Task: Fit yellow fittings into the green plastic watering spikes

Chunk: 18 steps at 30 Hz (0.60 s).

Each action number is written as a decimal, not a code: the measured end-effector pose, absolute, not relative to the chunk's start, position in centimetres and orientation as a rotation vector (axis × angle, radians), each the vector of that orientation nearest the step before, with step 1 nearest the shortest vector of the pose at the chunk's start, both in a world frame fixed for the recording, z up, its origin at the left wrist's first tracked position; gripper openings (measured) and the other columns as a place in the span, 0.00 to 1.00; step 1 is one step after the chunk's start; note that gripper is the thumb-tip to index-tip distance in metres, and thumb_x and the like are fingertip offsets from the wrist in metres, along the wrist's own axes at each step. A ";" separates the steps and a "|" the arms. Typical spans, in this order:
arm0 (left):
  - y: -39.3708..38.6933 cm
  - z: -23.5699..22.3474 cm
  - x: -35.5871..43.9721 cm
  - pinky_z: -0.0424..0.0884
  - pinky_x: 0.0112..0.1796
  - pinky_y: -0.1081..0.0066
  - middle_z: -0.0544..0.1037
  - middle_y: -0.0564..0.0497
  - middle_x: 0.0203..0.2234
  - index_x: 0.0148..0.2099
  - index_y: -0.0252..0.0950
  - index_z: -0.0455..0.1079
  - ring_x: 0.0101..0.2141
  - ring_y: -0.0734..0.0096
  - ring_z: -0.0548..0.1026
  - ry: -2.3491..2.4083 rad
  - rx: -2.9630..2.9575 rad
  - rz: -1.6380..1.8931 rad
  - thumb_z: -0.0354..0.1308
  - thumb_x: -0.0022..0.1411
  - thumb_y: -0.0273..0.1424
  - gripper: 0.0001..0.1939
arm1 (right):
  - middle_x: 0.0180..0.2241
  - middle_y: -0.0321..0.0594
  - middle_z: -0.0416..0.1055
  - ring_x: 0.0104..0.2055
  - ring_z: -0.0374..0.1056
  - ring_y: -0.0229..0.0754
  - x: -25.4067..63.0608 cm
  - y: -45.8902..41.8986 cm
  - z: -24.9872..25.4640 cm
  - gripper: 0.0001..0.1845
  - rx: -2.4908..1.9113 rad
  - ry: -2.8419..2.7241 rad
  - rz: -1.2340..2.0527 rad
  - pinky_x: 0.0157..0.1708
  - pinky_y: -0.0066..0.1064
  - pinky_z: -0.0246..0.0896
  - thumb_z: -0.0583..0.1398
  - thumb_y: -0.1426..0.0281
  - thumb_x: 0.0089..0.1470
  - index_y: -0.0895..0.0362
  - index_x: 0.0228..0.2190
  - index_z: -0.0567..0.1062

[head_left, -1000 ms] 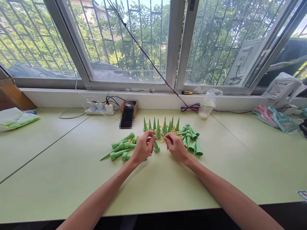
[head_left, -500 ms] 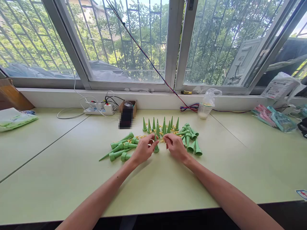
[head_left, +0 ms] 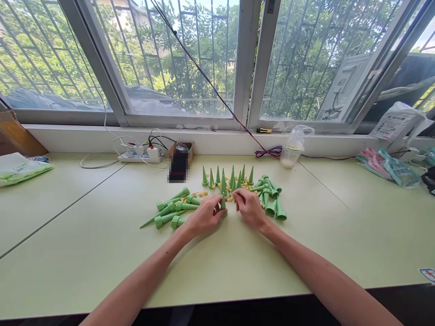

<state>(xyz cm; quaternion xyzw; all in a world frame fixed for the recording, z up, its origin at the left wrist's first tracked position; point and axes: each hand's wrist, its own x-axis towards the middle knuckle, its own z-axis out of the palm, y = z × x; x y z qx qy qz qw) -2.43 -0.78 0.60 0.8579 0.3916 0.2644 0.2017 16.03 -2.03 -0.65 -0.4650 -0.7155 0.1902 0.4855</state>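
My left hand is closed around the lower part of a green plastic watering spike, which stands upright on the table with its tip up. Just to the right, my right hand has its fingertips pinched together; what they hold, if anything, is too small to make out. Small yellow pieces lie loose behind my left hand and among the spikes. A group of upright green spikes stands beyond both hands.
Green spikes with ribbed caps lie at the left, and hollow green cones are heaped at the right. Farther back are a power strip, a small cardboard box, bundled wires and a cup in a plastic bag.
My left hand has shifted slightly right and lower, its fingers now around the spike's base. The spike has moved a little right with it. My right hand has hardly moved.
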 end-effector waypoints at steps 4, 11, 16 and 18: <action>-0.8 0.8 -2.4 0.65 0.31 0.70 0.73 0.52 0.26 0.38 0.36 0.69 0.28 0.70 0.70 1.050 2.420 0.729 0.53 0.61 0.29 0.05 | 0.19 0.34 0.66 0.22 0.62 0.37 15.9 -2.2 -0.4 0.14 -1.115 -1.728 0.465 0.29 0.29 0.58 0.51 0.67 0.64 0.56 0.27 0.70; -0.7 0.7 -2.2 0.63 0.27 0.72 0.71 0.53 0.23 0.32 0.36 0.66 0.26 0.71 0.68 1.094 2.316 0.834 0.51 0.62 0.31 0.07 | 0.23 0.36 0.68 0.23 0.64 0.37 16.0 -2.0 -0.6 0.12 -1.106 -1.688 0.477 0.26 0.28 0.60 0.51 0.67 0.63 0.57 0.31 0.71; -0.6 0.9 -2.0 0.59 0.21 0.75 0.64 0.57 0.17 0.30 0.36 0.60 0.19 0.76 0.64 1.122 2.010 0.986 0.50 0.64 0.37 0.12 | 0.25 0.37 0.68 0.22 0.65 0.37 16.0 -2.1 -0.7 0.11 -1.083 -1.666 0.495 0.25 0.28 0.61 0.52 0.67 0.63 0.57 0.34 0.72; -0.4 0.8 -2.0 0.59 0.20 0.76 0.62 0.58 0.17 0.29 0.37 0.58 0.17 0.78 0.63 1.099 1.893 1.043 0.50 0.64 0.38 0.13 | 0.25 0.37 0.68 0.22 0.65 0.37 15.9 -2.2 -0.7 0.10 -1.067 -1.665 0.507 0.25 0.28 0.62 0.52 0.66 0.63 0.57 0.36 0.72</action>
